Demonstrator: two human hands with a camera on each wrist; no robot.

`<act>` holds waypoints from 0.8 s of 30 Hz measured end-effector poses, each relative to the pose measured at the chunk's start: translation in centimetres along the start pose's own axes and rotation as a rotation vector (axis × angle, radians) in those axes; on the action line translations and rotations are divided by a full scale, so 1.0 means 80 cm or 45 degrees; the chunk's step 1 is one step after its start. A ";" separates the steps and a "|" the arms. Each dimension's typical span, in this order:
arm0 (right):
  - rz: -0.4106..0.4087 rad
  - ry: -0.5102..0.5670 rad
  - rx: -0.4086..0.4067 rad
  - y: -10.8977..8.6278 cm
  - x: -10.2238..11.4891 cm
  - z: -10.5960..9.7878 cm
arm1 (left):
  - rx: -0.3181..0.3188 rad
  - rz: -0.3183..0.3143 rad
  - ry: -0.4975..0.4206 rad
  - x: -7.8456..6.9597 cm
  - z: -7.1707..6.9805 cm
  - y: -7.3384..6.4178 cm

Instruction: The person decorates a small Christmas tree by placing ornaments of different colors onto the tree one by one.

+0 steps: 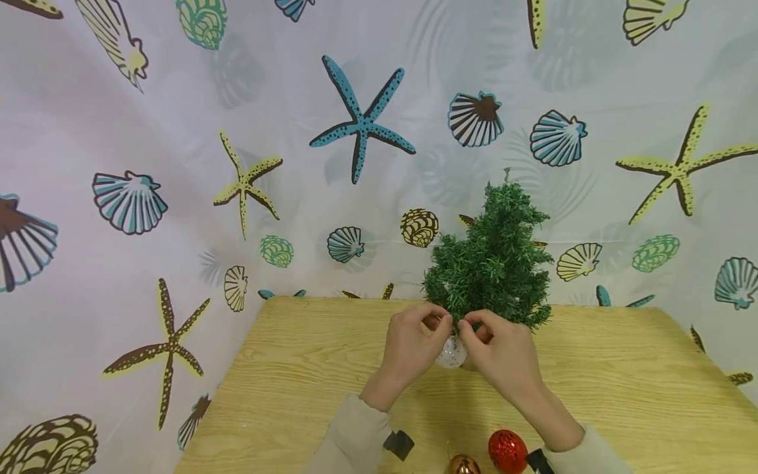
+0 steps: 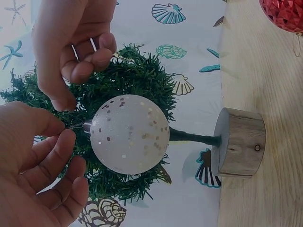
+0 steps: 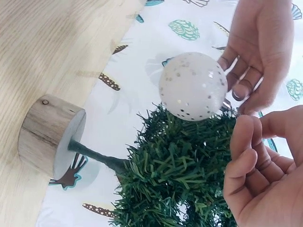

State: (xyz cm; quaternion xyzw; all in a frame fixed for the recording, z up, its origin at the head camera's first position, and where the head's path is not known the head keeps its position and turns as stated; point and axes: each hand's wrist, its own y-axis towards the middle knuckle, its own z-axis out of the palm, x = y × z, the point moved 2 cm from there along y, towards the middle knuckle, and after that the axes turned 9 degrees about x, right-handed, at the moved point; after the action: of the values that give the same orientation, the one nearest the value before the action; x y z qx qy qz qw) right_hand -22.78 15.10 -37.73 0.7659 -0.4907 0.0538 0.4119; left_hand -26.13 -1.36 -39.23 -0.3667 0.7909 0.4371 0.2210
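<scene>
A white, translucent Christmas ball (image 2: 130, 135) with shiny flecks hangs at the front of a small artificial Christmas tree (image 1: 491, 263), low among its branches. Its silver cap (image 2: 87, 126) points up toward the fingers. My left hand (image 1: 412, 342) pinches the thin hanging wire just above the cap between thumb and index finger. Close beside it, the thumb and index finger of my right hand (image 1: 503, 355) meet at the wire and the branch tips; I cannot tell which of these they pinch. Both hands' other fingers are loosely curled.
The tree's green trunk rises from a round wooden base (image 2: 241, 142) on the wood-grain table (image 1: 308, 368). Near the front edge lie a red Christmas ball (image 1: 507, 451) and a copper-coloured one (image 1: 464, 465). A shell-and-starfish curtain (image 1: 379, 217) hangs behind and at the sides.
</scene>
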 end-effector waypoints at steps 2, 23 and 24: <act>-0.026 0.018 -0.048 0.000 0.000 -0.004 | 0.006 0.002 0.002 0.001 0.001 0.000; -0.025 0.115 -0.329 0.000 -0.014 -0.053 | 0.018 -0.030 0.006 0.002 0.004 -0.003; -0.023 0.118 -0.345 0.001 -0.016 -0.057 | 0.017 -0.034 0.004 0.002 0.005 -0.003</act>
State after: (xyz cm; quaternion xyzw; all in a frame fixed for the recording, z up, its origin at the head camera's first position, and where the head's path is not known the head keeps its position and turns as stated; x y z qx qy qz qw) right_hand -22.01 19.09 -35.33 0.7044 -0.4672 0.0187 0.5340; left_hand -26.05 -1.19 -39.66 -0.3765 0.7893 0.4281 0.2279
